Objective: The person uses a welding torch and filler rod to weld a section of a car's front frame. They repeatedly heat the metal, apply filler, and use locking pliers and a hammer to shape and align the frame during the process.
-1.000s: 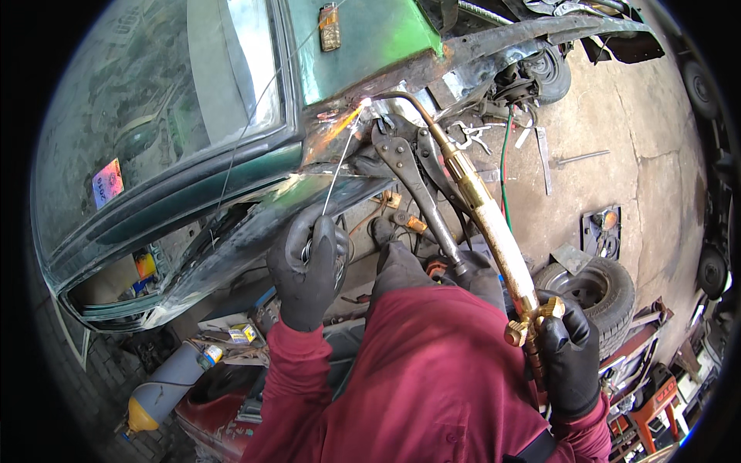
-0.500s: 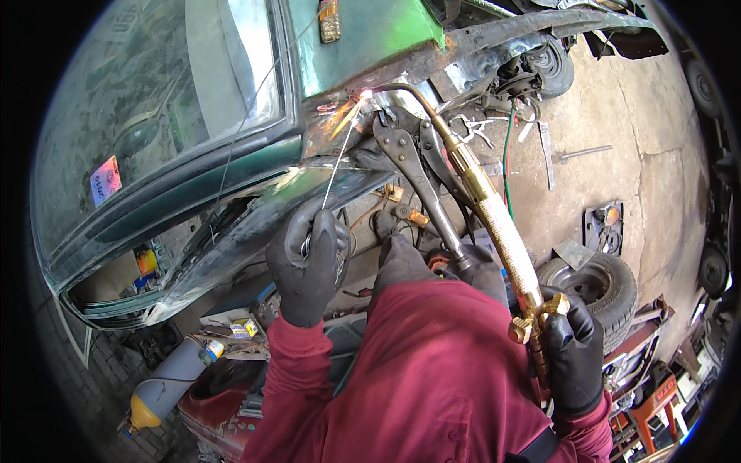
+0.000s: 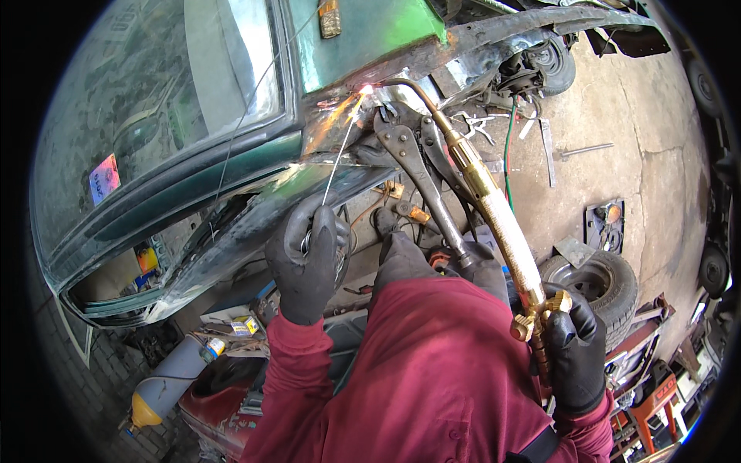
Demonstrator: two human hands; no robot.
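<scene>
My right hand [image 3: 575, 347], in a black glove, is closed round the valve end of a brass gas welding torch [image 3: 498, 224]. The torch's bent tip meets a bright glowing spot [image 3: 366, 90] on the car body [image 3: 332, 127], with orange flame spreading to its left. My left hand [image 3: 303, 258], also gloved, pinches a thin filler wire [image 3: 338, 163] whose far end reaches the glow; the rest of the wire is coiled in and behind the fingers. Locking pliers [image 3: 409, 158] are clamped on the metal just right of the weld.
The car's windshield [image 3: 147, 100] and open door frame [image 3: 154, 285] fill the left side. A brush [image 3: 329, 19] lies on the green panel. On the right are a loose tyre [image 3: 594, 285], a green hose [image 3: 509, 154] and a red stand [image 3: 656, 409]. A grey cylinder [image 3: 166, 386] lies lower left.
Both hands, the torch and the wire keep almost the same places. The flame's shape on the metal has shifted slightly.
</scene>
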